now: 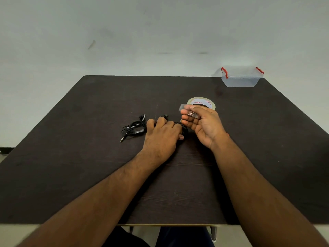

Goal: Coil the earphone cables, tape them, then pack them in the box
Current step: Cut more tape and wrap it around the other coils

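A coiled black earphone (133, 128) lies on the dark table (89, 166), bound with a strip of clear tape, its jack pointing toward me. Just right of it, my left hand (162, 135) presses down on and grips a second black earphone coil (185, 130), mostly hidden under the fingers; one earbud pokes out beyond the knuckles. My right hand (201, 123) hovers beside it and pinches a short piece of clear tape (187, 111) between thumb and fingers. A roll of tape (202, 102) lies flat just behind my right hand.
A clear plastic box (242, 78) with red clips stands open at the far right corner of the table, without a lid on it. A pale wall rises behind the table. The table's front edge is close to my body.
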A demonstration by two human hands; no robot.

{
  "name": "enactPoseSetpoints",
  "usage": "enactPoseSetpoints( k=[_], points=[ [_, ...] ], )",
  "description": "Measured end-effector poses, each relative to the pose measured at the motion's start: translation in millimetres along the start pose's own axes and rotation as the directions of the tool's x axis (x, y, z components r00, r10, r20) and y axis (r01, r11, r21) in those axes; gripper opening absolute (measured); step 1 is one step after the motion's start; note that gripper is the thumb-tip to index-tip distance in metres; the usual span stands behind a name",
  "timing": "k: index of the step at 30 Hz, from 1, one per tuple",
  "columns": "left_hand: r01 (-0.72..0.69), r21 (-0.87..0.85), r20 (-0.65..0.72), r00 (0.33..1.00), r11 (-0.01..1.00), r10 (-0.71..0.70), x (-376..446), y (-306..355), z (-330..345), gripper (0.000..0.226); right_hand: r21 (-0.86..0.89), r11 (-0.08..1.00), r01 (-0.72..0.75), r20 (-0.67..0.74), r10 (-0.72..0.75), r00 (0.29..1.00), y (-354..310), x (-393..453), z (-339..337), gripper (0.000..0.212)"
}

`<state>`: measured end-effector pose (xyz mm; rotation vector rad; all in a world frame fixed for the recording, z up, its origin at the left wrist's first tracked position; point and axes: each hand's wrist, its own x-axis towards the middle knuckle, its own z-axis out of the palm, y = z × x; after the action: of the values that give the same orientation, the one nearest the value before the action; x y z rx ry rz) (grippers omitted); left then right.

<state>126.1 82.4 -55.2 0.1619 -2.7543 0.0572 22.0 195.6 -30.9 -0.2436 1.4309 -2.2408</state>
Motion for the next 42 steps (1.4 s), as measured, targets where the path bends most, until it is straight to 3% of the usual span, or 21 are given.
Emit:
enactPoseSetpoints(
  k=[7, 15, 19, 23, 26, 28, 34, 42],
  points=[
    [0.001, -0.281, 0.072, 0.997, 0.96, 0.02, -1.7, -26.4, -3.8, 0.027, -0.023, 1.0, -0.003, -0.015, 0.002, 1.0, 2.5, 2.8, -0.7, 0.014],
    [-0.035, -0.099, -0.016, 0.999, 0.995, 0.033, -2.3, -17.5, 0.5, 0.023, 0.028, 1.0, 0.013, -0.057, -0.012, 0.998, 1.8, 3.0, -1.5, 0.014],
    [0.116, -0.217, -0.074, 0.988, 0.969, -0.135, 0.4, -21.8, 0.7, 0.025, 0.101, 0.995, -0.001, -0.13, 0.014, 0.991, 1.6, -0.3, 1.3, 0.014],
    [0.288, -0.528, -0.157, 0.892, 0.799, -0.425, 8.1, -26.8, -1.4, 0.019, 0.129, 0.991, -0.037, -0.18, 0.06, 0.982, 2.5, -6.1, 6.9, 0.012],
    [0.25, -0.771, -0.181, 0.796, 0.586, -0.577, 12.5, -25.2, -4.1, 0.017, 0.095, 0.991, -0.093, -0.127, 0.105, 0.986, 11.8, -12.6, 20.2, 0.014],
    [0.238, -0.819, -0.172, 0.766, 0.522, -0.619, 13.8, -24.6, -5.0, 0.016, 0.078, 0.989, -0.13, -0.085, 0.136, 0.987, 19.3, -17.1, 28.8, 0.016],
    [0.201, -0.847, -0.16, 0.786, 0.492, -0.597, 13.7, -25.5, -0.5, 0.02, 0.154, 0.972, -0.179, -0.063, 0.191, 0.98, 29.6, -21.8, 41.2, 0.016],
    [0.107, -0.82, -0.256, 0.81, 0.563, -0.528, 10.5, -22.0, 3.5, 0.013, 0.21, 0.958, -0.195, -0.096, 0.219, 0.971, 32.8, -22.8, 46.9, 0.012]
  ],
)
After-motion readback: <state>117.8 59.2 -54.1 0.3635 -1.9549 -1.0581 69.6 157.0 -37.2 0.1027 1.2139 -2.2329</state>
